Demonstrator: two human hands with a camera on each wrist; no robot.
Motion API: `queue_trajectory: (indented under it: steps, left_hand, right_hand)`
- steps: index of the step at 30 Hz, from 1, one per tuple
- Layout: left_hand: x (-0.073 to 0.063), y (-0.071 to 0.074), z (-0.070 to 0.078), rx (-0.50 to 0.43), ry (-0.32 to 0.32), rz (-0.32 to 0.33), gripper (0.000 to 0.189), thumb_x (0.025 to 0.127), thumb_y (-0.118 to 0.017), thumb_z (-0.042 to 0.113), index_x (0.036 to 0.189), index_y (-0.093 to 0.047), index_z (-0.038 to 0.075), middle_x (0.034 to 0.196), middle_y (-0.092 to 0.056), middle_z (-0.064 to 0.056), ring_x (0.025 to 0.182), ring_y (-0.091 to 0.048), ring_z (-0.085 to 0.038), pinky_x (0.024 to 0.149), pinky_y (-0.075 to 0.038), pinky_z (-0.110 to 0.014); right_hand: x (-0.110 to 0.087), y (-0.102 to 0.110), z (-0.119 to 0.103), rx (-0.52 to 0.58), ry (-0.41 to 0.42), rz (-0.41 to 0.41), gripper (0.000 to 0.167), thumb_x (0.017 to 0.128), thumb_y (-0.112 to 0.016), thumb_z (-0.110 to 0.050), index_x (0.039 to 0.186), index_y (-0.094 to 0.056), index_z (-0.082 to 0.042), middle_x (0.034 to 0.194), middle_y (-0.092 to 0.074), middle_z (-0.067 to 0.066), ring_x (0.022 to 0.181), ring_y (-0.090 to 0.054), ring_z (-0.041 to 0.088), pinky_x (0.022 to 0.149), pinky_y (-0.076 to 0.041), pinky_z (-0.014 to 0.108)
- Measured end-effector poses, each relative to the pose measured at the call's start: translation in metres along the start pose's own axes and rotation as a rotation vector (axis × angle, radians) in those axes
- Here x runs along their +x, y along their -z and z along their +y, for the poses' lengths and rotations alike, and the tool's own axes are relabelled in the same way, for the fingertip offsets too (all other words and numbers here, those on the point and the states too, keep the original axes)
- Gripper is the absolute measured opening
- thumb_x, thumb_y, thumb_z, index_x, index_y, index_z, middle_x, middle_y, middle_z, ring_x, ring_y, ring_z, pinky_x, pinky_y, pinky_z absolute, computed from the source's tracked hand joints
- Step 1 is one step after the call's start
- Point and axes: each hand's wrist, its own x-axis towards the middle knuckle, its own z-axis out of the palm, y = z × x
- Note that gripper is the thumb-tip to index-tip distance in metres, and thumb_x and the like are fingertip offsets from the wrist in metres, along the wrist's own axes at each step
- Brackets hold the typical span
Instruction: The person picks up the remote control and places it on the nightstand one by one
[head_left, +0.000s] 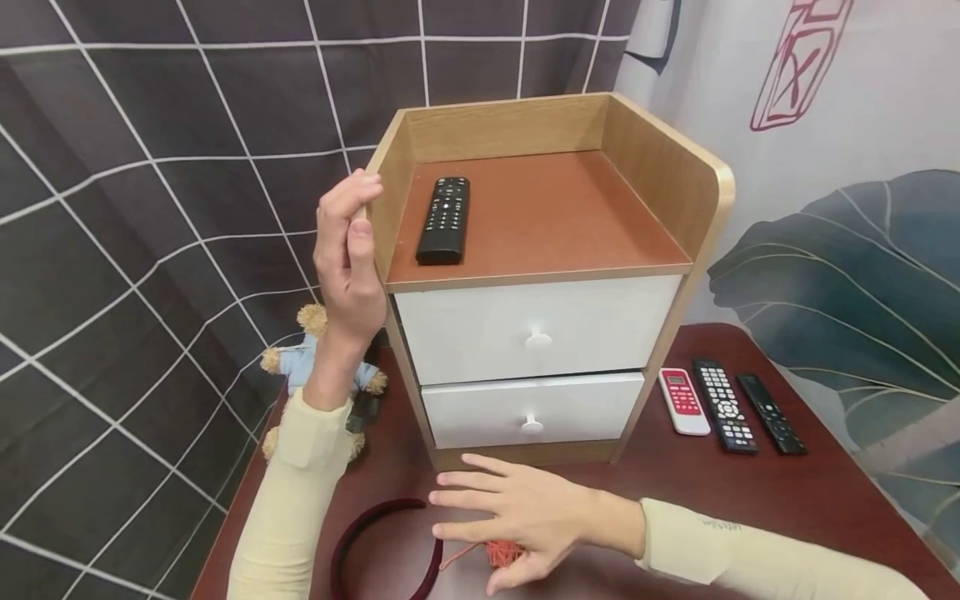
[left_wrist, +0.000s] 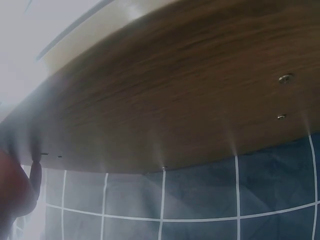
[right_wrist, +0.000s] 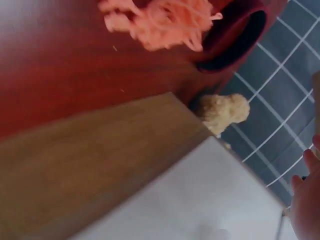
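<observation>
My left hand [head_left: 348, 267] touches the outer left side of a small wooden cabinet [head_left: 536, 279] with two white drawers. In the left wrist view, a fingertip [left_wrist: 35, 175] meets its wooden side panel [left_wrist: 150, 105]. My right hand [head_left: 525, 508] is spread in front of the cabinet's base, holding nothing. Partly hidden under it is a bundle of orange-red yarn [head_left: 502, 552], seen more fully as yarn [right_wrist: 165, 22] in the right wrist view. Left of the yarn lies a dark red headband [head_left: 341, 546]. A black remote control [head_left: 444, 221] lies on the cabinet's brown top.
Right of the cabinet lie a red-and-white remote [head_left: 683, 402], a black remote with white buttons [head_left: 724, 406] and a slim black remote [head_left: 771, 413]. A teddy bear [head_left: 300, 362] sits behind my left forearm. Checked dark curtain [head_left: 187, 200] hangs close on the left.
</observation>
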Motion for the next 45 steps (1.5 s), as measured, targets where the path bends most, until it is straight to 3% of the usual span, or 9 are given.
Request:
queue_trajectory:
  steps: [7, 15, 22, 26, 31, 36, 41, 45]
  left_hand:
    - [-0.002, -0.003, -0.004, -0.004, -0.009, -0.011, 0.037, 0.094, -0.039, 0.013, 0.112, -0.061, -0.011, 0.117, -0.061, -0.030, 0.124, -0.053, -0.043, 0.116, -0.037, -0.050]
    - [0.003, -0.001, 0.000, 0.005, -0.015, 0.017, 0.037, 0.093, -0.040, 0.011, 0.111, -0.060, -0.013, 0.115, -0.060, -0.031, 0.122, -0.054, -0.040, 0.116, -0.037, -0.051]
    - [0.001, 0.001, -0.001, 0.018, -0.007, 0.005, 0.038, 0.093, -0.040, 0.014, 0.112, -0.061, -0.011, 0.117, -0.061, -0.030, 0.123, -0.054, -0.038, 0.116, -0.037, -0.050]
    - [-0.001, 0.002, -0.002, 0.016, 0.000, 0.002, 0.038, 0.094, -0.041, 0.017, 0.113, -0.061, -0.010, 0.117, -0.061, -0.029, 0.124, -0.054, -0.040, 0.116, -0.037, -0.050]
    - [-0.003, 0.002, -0.002, 0.006, 0.002, 0.006, 0.038, 0.093, -0.041, 0.015, 0.112, -0.061, -0.010, 0.117, -0.061, -0.029, 0.124, -0.053, -0.042, 0.116, -0.037, -0.051]
    - [-0.002, 0.003, -0.002, 0.007, 0.003, 0.021, 0.038, 0.094, -0.042, 0.016, 0.111, -0.060, -0.011, 0.117, -0.060, -0.030, 0.123, -0.054, -0.041, 0.115, -0.038, -0.051]
    - [-0.003, 0.002, -0.004, -0.003, -0.002, 0.008, 0.037, 0.094, -0.042, 0.015, 0.112, -0.060, -0.012, 0.117, -0.060, -0.031, 0.124, -0.053, -0.044, 0.116, -0.037, -0.051]
    - [-0.003, 0.000, -0.005, -0.010, -0.005, 0.005, 0.037, 0.094, -0.042, 0.014, 0.113, -0.060, -0.012, 0.117, -0.060, -0.031, 0.124, -0.052, -0.044, 0.116, -0.037, -0.051]
  right_hand:
    - [-0.041, -0.015, -0.014, 0.016, -0.113, 0.033, 0.076, 0.093, -0.046, -0.063, 0.153, -0.039, -0.017, 0.161, -0.034, 0.010, 0.148, -0.034, 0.030, 0.120, -0.027, 0.052]
    - [-0.092, -0.026, -0.026, 0.050, -0.274, 0.090, 0.080, 0.088, -0.062, -0.054, 0.151, -0.041, -0.011, 0.158, -0.038, 0.013, 0.141, -0.044, 0.035, 0.124, -0.019, 0.047]
    - [-0.150, -0.034, -0.025, 0.032, -0.261, 0.275, 0.061, 0.094, -0.059, -0.044, 0.134, -0.059, 0.002, 0.140, -0.056, 0.023, 0.123, -0.057, 0.041, 0.125, -0.021, 0.045]
    - [-0.186, -0.035, -0.022, -0.008, -0.330, 0.333, 0.053, 0.095, -0.058, -0.041, 0.127, -0.064, 0.002, 0.129, -0.063, 0.024, 0.117, -0.058, 0.040, 0.125, -0.023, 0.040]
    - [-0.225, -0.035, -0.015, -0.069, -0.520, 0.328, 0.050, 0.099, -0.051, -0.042, 0.120, -0.068, 0.001, 0.123, -0.066, 0.022, 0.115, -0.057, 0.036, 0.125, -0.022, 0.033]
    - [-0.255, -0.038, 0.011, -0.129, -0.720, 0.270, 0.053, 0.101, -0.045, -0.045, 0.119, -0.068, 0.000, 0.124, -0.063, 0.019, 0.115, -0.056, 0.034, 0.123, -0.019, 0.024]
    - [-0.265, -0.031, 0.032, -0.167, -0.911, 0.164, 0.051, 0.092, -0.060, -0.040, 0.126, -0.062, -0.002, 0.130, -0.058, 0.017, 0.120, -0.053, 0.034, 0.111, -0.036, 0.044]
    - [-0.261, -0.029, 0.048, -0.199, -0.989, 0.145, 0.056, 0.083, -0.070, -0.031, 0.126, -0.059, 0.002, 0.130, -0.056, 0.022, 0.119, -0.053, 0.039, 0.097, -0.043, 0.057]
